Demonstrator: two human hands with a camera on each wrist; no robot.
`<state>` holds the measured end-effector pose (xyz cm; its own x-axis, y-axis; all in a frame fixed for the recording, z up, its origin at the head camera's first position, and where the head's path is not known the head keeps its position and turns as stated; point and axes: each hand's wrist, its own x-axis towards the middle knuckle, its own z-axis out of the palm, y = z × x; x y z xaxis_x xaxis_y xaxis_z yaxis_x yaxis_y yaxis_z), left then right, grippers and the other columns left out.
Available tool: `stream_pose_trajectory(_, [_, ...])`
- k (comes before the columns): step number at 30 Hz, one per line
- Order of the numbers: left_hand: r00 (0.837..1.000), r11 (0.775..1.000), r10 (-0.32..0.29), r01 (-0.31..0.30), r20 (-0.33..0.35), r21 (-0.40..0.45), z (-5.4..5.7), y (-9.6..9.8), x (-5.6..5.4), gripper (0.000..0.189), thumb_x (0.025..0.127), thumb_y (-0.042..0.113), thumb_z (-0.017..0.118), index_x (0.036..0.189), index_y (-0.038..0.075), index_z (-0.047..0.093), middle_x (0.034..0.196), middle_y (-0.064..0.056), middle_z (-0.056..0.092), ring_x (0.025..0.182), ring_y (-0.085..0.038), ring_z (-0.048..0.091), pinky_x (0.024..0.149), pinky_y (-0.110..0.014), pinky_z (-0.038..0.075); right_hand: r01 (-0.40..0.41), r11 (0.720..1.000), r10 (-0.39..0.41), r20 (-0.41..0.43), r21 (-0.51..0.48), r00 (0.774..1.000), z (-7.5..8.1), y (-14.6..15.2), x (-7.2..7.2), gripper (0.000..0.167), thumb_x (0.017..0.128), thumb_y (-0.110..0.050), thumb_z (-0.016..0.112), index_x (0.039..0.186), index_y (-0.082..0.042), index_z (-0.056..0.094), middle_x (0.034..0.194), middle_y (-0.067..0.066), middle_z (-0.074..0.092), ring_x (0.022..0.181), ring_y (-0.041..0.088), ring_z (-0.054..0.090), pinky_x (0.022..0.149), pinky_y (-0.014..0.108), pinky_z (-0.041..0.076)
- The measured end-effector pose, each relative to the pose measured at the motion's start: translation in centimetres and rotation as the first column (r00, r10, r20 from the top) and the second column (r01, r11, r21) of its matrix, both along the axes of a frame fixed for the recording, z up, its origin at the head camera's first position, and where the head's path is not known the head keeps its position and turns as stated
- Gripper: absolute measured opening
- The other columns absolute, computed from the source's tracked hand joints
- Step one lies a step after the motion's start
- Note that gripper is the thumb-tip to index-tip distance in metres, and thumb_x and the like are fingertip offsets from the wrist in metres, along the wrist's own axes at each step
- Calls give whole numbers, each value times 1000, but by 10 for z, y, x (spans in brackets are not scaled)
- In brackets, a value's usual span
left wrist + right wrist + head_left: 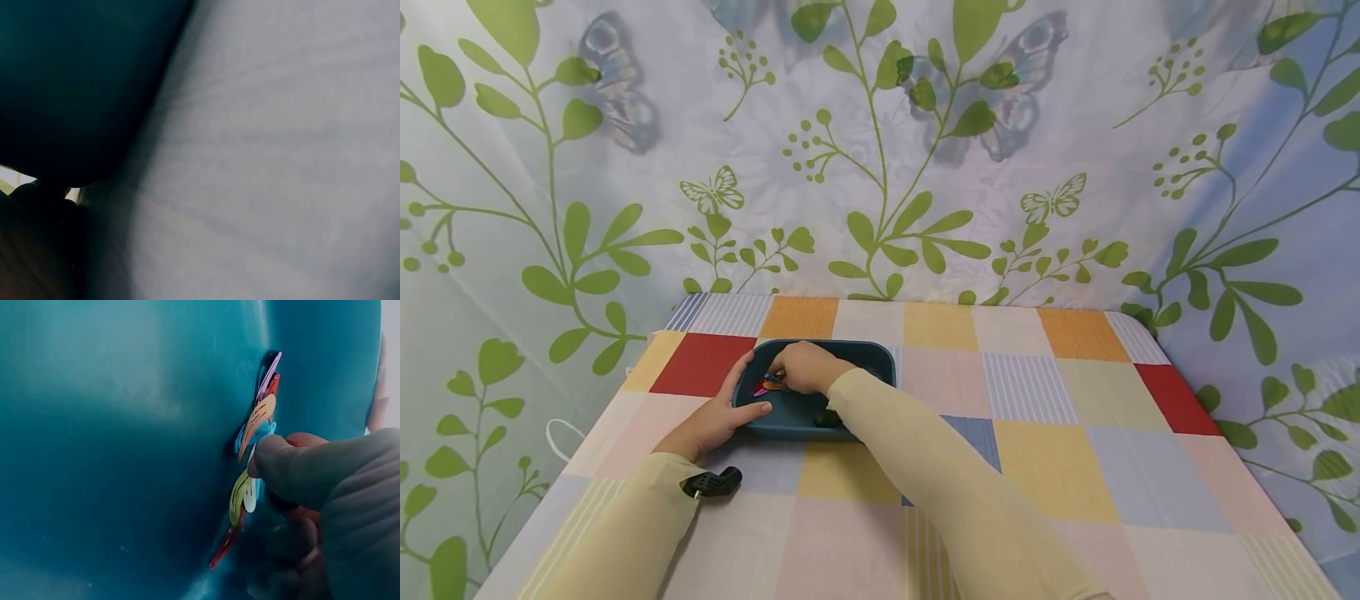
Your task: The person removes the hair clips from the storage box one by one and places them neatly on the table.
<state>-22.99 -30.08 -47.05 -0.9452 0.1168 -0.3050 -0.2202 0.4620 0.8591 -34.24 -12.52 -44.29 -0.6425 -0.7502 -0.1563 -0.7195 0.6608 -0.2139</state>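
A teal plastic bin lies on the table, with a row of colourful snap hair clips by one end wall. Pink, red, orange, blue, yellow and white clips overlap there. My right hand reaches down inside the bin; in the right wrist view its thumb and index finger pinch a white hair clip in the middle of the row. At the bin's left end, my left hand rests along the outside with fingers extended, its thumb lying at the near rim. The left wrist view mostly shows the bin's dark outer wall.
A patchwork tablecloth covers the table. Behind it hangs a leaf-and-butterfly curtain. A black wrist camera sticks out from the left sleeve, and a white cable loops past the table's left edge.
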Motion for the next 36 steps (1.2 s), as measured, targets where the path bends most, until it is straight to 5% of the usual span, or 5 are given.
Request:
stream_pose_trajectory(9, [1000,999,0,1,-17,45,-3,2,-1,102,99,42,67,166,46,-10,176,-18,-1,158,-46,10,124,-72,22,59,995,-56,45,-77,997,6,6,3,27,105,-21,65,131,-21,73,126,-4,73,109,11,65,108,30,53])
stream_pose_trajectory(16, [1000,1000,-4,4,-13,11,-5,2,-1,103,98,46,68,166,47,-10,175,-19,0,156,-48,13,122,-73,26,122,983,-107,115,-134,988,5,11,1,23,104,-24,69,126,-19,71,117,-3,73,95,12,62,86,25,57])
stream_pose_trajectory(23, [1000,1000,1,-1,-20,3,-4,1,1,103,99,45,67,166,46,-11,175,-19,-3,157,-48,9,122,-77,19,146,972,-125,120,-186,985,10,18,-4,28,104,-27,68,130,-17,69,110,-3,74,92,10,63,85,25,56])
stream_pose_trajectory(31, [999,1000,-8,8,-37,2,-3,0,0,104,98,44,67,166,44,-12,176,-19,-4,157,-49,7,122,-78,17,247,909,-140,312,-336,940,35,36,-1,23,103,-18,70,123,-9,68,92,1,70,74,13,66,68,22,55])
stream_pose_trajectory(36, [999,1000,-12,12,-46,0,-3,0,1,104,99,44,66,166,43,-13,175,-21,-1,157,-49,9,121,-79,17,270,860,-94,385,-434,918,46,54,-2,20,102,-9,67,120,0,70,90,3,72,76,13,70,69,22,59])
